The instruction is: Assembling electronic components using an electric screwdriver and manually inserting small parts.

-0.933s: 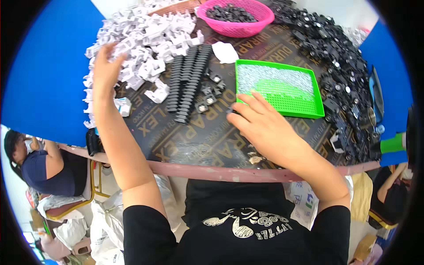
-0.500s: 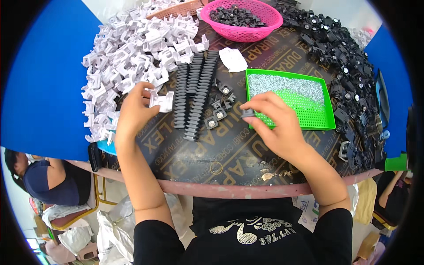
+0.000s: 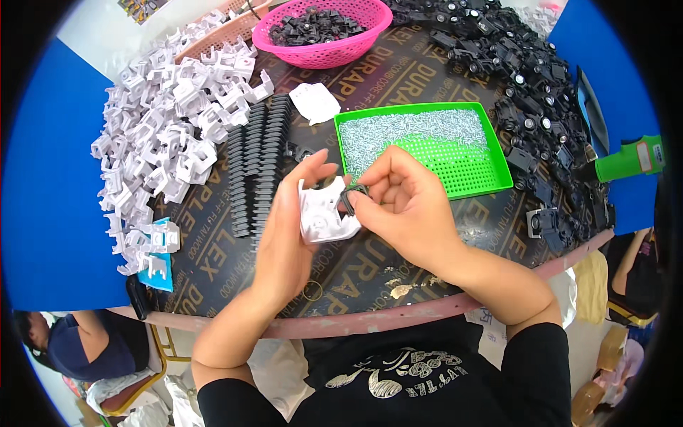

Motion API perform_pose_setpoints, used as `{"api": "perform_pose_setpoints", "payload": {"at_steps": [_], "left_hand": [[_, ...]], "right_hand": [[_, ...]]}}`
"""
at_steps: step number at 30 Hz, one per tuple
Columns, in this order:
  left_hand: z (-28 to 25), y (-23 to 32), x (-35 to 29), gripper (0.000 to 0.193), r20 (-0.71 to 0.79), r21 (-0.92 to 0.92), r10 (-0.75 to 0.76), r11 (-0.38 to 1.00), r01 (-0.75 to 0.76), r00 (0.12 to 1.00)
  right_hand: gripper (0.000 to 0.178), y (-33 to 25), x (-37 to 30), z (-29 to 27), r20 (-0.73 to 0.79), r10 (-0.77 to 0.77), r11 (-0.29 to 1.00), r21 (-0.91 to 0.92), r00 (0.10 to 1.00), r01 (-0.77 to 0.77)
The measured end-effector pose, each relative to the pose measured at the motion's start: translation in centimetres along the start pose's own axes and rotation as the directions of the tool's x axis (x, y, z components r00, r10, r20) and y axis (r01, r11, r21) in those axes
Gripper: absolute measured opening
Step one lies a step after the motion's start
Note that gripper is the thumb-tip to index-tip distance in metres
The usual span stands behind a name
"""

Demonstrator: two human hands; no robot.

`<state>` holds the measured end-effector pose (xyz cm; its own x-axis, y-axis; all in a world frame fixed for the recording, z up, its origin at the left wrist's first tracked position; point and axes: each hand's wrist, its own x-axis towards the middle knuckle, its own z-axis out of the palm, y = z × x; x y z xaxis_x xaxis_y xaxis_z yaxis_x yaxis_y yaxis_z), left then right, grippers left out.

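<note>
A white plastic bracket (image 3: 324, 215) rests in my left hand (image 3: 286, 228), its open side facing up and right. Between the thumb and fingers of my right hand (image 3: 409, 210) is a small black plastic part (image 3: 352, 197), held against the bracket's right edge. Both hands are together above the near middle of the table. Behind my left hand lie long rows of black ribbed pieces (image 3: 257, 167), partly covered by it. A few loose black parts (image 3: 295, 151) show just beyond my left fingertips.
White brackets (image 3: 167, 121) heap up on the left. A green tray (image 3: 469, 186) of small metal screws stands beyond my right hand. Farther back is a pink basket (image 3: 320, 57) of black parts. Black assemblies (image 3: 526, 99) pile along the right, near a green-handled tool (image 3: 626, 162).
My hands have come together, bringing the white bracket and the black part into contact. The view has turned, so the table's contents appear shifted left.
</note>
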<state>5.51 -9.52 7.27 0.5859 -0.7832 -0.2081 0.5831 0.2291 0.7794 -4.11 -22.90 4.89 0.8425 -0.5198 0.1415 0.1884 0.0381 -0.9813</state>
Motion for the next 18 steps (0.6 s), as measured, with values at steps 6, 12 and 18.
{"api": "perform_pose_setpoints", "payload": {"at_steps": [6,12,18], "left_hand": [[-1.7,-2.2,-1.0,0.088,0.347,0.555,0.331,0.682,-0.477,0.877],[-2.2,-2.0,-0.9,0.083,0.424,0.656,0.373,0.502,-0.563,0.826],[-2.0,-1.8,-0.8,0.076,0.452,0.684,0.416,0.407,-0.606,0.789]], "right_hand": [[0.019,-0.4,0.0,-0.3,0.078,0.049,0.974,0.216,0.996,-0.064],[0.019,-0.6,0.1,-0.7,0.115,0.055,0.961,0.263,0.992,-0.084],[0.018,-0.6,-0.4,-0.4,0.121,0.017,0.969,0.243,0.993,-0.046]]}}
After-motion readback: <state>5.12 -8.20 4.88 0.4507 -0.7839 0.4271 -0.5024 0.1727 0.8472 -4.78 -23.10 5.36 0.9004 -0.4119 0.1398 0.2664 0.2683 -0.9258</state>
